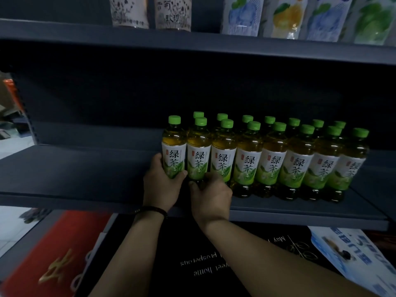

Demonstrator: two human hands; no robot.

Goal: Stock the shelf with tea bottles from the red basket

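Several green-capped tea bottles (274,161) stand in two rows on the right half of the dark grey shelf (75,174). My left hand (160,185) wraps the lower part of the leftmost front bottle (174,148), which stands at the row's left end. My right hand (211,194) grips the base of the second front bottle (198,153), right beside it. Both bottles are upright and touch each other. The red basket is not in view.
The shelf's left half is bare grey board. An upper shelf (192,39) carries pouches and patterned bottles. Below the shelf lie a red mat (53,260), a black mat with white lettering (203,264) and a blue-white package (353,256).
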